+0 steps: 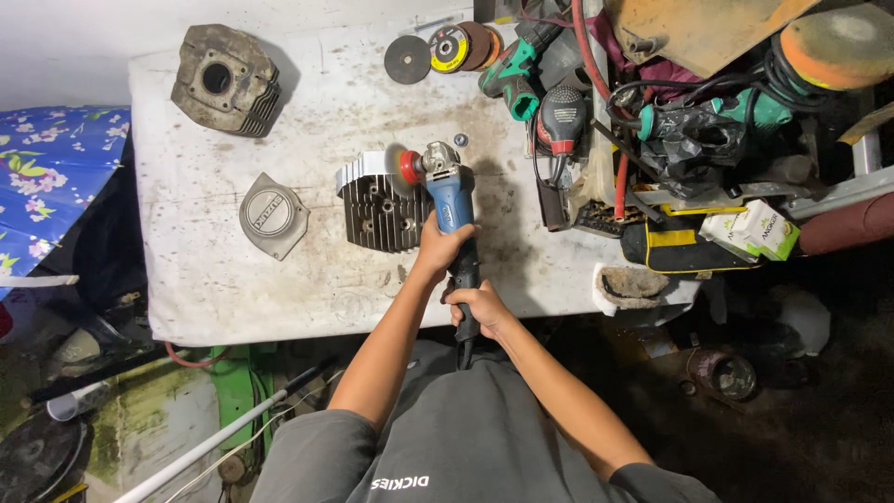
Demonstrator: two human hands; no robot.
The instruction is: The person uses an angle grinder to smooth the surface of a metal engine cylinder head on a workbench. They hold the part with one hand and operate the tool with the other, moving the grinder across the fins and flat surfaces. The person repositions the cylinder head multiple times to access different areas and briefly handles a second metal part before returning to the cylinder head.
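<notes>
Both hands hold a blue angle grinder (449, 191) over the white worktable (233, 270). My left hand (438, 247) wraps the middle of its body. My right hand (480, 307) grips the black rear handle near the cord. The grinder's red disc (410, 168) touches the top edge of a finned metal cylinder head (377, 205), which lies on the table just left of the tool.
A grey engine cylinder (225, 79) sits at the table's far left, a round metal cover (272, 216) below it. Spare discs (438, 51) lie at the far edge. Power tools, cables and boxes (670, 121) crowd the right side. A blue flowered cloth (47, 177) is at left.
</notes>
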